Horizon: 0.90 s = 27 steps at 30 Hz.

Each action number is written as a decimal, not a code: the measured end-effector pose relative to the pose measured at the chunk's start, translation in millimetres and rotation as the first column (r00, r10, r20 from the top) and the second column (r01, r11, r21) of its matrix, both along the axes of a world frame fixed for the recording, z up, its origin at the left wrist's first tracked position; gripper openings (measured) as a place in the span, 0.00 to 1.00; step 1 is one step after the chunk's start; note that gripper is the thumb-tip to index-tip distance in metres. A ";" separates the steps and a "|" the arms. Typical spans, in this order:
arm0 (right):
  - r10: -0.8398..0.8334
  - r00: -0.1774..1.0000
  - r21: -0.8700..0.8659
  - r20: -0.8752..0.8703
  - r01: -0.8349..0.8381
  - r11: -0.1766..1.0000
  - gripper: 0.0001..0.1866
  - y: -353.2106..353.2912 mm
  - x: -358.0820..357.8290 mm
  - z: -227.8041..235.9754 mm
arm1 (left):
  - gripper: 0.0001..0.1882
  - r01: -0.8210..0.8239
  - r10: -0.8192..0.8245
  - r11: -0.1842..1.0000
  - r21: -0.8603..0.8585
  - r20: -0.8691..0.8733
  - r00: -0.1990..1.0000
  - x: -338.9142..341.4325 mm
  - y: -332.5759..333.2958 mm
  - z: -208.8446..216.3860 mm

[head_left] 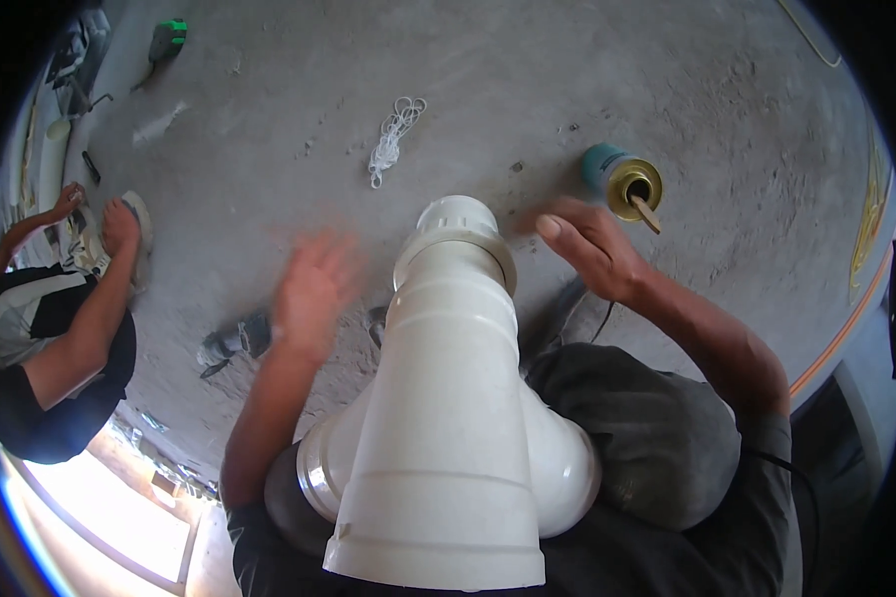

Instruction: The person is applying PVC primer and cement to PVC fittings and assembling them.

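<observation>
A large white plastic pipe fitting with side branches stands over my lap between my knees. A white ribbed cap-like piece with a wider collar tops its far end. To the left of the fitting, my left hand is blurred by motion, its fingers stretched out and nothing visible in them. My right hand is on the other side, thumb and fingers extended and apart from the fitting, fingertips smeared. Just beyond it, a teal can with a gold top lies tilted, a wooden stick poking from its mouth.
A bundle of white string lies on the rough concrete floor. At the left, another person sits with both hands near pale material. A green and black tape measure is far left. A grey tool-like object lies beside my left forearm.
</observation>
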State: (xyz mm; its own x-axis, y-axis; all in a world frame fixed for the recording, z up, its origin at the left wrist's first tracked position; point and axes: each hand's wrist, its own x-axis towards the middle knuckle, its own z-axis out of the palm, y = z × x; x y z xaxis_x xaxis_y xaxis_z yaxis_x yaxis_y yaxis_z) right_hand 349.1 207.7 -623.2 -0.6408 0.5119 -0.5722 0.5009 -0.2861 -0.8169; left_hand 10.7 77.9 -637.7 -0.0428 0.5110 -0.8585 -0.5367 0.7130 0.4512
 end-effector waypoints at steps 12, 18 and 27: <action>0.020 0.999 -0.233 0.036 -0.011 0.972 0.35 -15.8 14.3 1.4 | 0.42 -0.139 0.142 0.987 -0.085 0.032 0.989 4.9 25.9 23.0; 0.196 0.963 0.284 -0.183 -0.139 0.949 0.35 -23.0 -33.8 -17.8 | 0.39 0.189 -0.075 0.940 -0.285 0.369 0.926 27.9 -21.4 -13.9; -0.011 0.999 -0.099 -0.041 0.007 0.995 0.38 2.1 -8.2 0.5 | 0.37 -0.121 0.121 0.992 -0.033 -0.014 0.993 7.9 6.1 10.1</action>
